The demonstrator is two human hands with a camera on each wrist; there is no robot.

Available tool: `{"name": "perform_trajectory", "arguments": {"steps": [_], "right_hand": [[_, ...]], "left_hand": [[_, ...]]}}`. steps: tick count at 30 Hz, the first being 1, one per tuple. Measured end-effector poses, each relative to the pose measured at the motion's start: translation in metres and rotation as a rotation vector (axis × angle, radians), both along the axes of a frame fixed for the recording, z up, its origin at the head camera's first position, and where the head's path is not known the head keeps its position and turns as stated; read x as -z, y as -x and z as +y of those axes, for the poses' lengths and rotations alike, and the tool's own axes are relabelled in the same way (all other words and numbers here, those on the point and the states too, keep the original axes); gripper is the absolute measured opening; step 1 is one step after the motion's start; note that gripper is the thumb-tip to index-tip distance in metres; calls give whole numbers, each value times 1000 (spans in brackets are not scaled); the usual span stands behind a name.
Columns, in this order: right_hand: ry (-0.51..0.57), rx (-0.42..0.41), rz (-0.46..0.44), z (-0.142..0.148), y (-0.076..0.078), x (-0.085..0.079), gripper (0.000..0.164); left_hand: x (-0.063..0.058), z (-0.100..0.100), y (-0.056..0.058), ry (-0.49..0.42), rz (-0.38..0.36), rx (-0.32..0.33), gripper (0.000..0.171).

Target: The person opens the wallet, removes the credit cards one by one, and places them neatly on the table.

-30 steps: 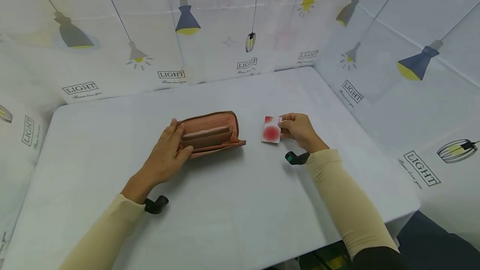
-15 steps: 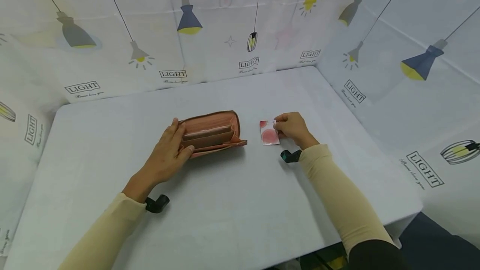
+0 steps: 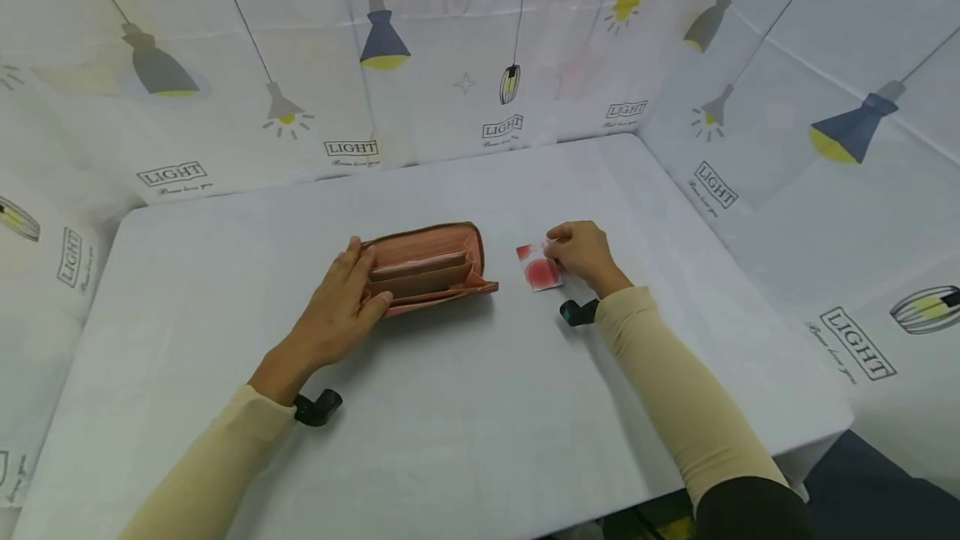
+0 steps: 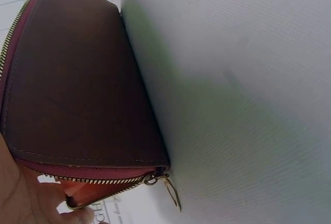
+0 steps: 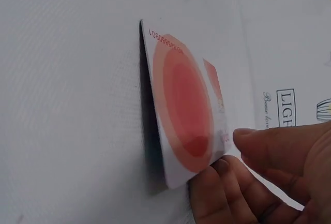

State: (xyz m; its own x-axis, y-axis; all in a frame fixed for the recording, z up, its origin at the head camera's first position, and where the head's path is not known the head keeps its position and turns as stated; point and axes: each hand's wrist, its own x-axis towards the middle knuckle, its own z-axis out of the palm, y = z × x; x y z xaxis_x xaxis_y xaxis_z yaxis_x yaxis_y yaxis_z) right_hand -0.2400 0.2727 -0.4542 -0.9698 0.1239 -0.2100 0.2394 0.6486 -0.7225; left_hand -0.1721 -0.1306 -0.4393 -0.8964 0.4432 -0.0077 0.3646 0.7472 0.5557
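Note:
A brown zip-around wallet stands unzipped on the table, its pink-tan lining and inner pockets facing up. My left hand grips its left end, thumb at the near side and fingers at the far side. In the left wrist view, the wallet's dark outer cover and a dangling zip pull show. To the right of the wallet, my right hand pinches a white card with red circles by its right edge. The card is tilted in the right wrist view, with a shadow under one side.
A white cloth covers the table. White curtains printed with lamps and the word LIGHT stand behind and at both sides. Each wrist wears a small black camera mount.
My right hand has shifted slightly left with the card, and the card has turned counterclockwise. My left hand stays on the wallet. The head view has shifted a little.

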Motion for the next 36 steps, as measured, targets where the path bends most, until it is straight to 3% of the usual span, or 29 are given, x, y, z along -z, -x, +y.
{"name": "perform_trajectory", "arguments": {"steps": [7,14,17,20,22,25,28,31,36], "right_hand": [[-51,-55,61,3,-1,-6,42],[-111,-170,240,-28,-13,-31,39],[-83,-289,378,-57,-23,-49,31],[-38,-490,508,-85,-35,-66,21],[-32,-636,541,-102,-43,-73,17],[-84,-825,514,-123,-52,-77,12],[-199,-934,449,-138,-55,-73,13],[-332,-967,369,-146,-55,-66,15],[-470,-933,241,-155,-51,-61,10]], "left_hand": [[0,2,1,-3,1,6,79],[0,3,-1,20,2,7,82],[0,4,-3,24,4,5,85],[0,4,-5,32,6,5,87],[1,5,-6,35,10,4,87],[0,5,-7,43,16,-3,86],[0,4,-8,49,19,-9,85],[0,2,-9,50,20,-13,85],[1,0,-10,43,25,-22,85]]}}
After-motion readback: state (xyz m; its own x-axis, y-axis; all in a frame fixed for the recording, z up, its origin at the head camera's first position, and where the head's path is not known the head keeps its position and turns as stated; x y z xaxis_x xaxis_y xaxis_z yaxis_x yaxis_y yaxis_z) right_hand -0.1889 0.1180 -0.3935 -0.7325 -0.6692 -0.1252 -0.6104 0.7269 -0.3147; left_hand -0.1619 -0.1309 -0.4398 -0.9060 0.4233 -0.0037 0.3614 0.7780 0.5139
